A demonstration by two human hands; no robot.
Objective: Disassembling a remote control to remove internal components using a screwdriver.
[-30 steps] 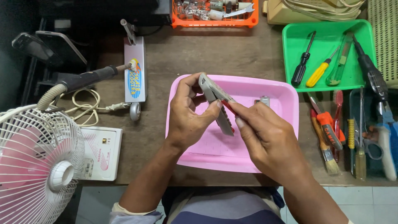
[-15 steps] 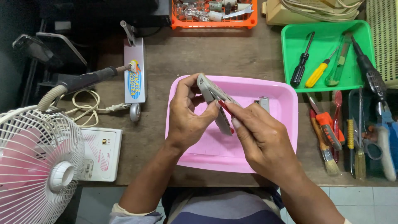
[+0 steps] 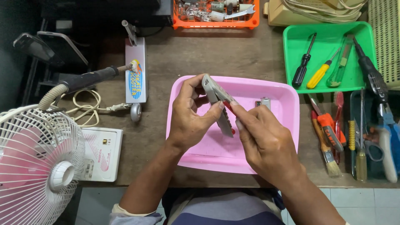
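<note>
My left hand [image 3: 189,114] grips a slim grey remote control [image 3: 217,102], held on edge above a pink plastic tray [image 3: 287,125]. My right hand [image 3: 266,141] comes in from the right, its thumb and fingertips pinched against the remote's side, with a small red part showing at the fingertips. A small grey component [image 3: 263,102] lies inside the tray, just right of my right hand's fingers. The remote's lower end is partly hidden between the two hands.
A green tray [image 3: 296,46] at the back right holds screwdrivers. More tools, a brush and scissors lie along the right edge. An orange basket [image 3: 216,23] of parts sits at the back. A soldering iron [image 3: 83,81], a white box and a fan [image 3: 33,162] occupy the left.
Both hands and the remote have stayed over the pink tray; the fingers of my right hand have shifted slightly along the remote's edge.
</note>
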